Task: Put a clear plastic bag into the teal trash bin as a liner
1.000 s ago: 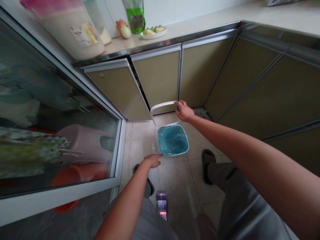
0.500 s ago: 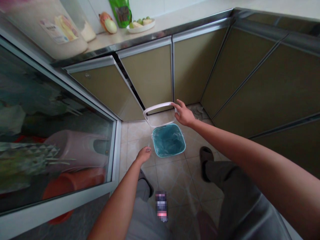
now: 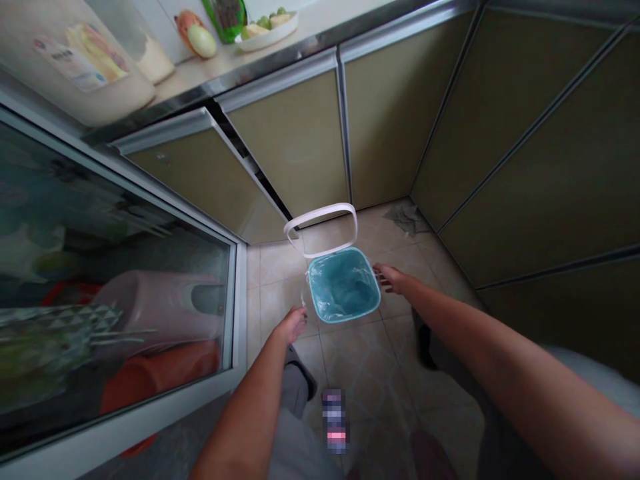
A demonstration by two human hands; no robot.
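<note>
A small square bin (image 3: 370,308) with a teal liner bag stands on the tiled floor below me. Its white ring frame (image 3: 320,217) is tipped up behind the opening. My left hand (image 3: 293,325) is at the bin's left side, fingers curled at the clear bag edge hanging there. My right hand (image 3: 391,278) reaches to the bin's right rim, fingertips touching the bag edge. Whether either hand pinches the plastic is too small to tell.
Olive cabinet doors (image 3: 300,143) line the back and right; one door at the left stands ajar. A glass sliding door (image 3: 125,280) on the left shows pink and orange basins behind it. The counter holds a plate of fruit (image 3: 265,30). My legs and sandals stand on the tiles.
My right hand let go of the raised white ring and dropped to the bin's right rim. My left hand stayed by the left side. The view tilted downward.
</note>
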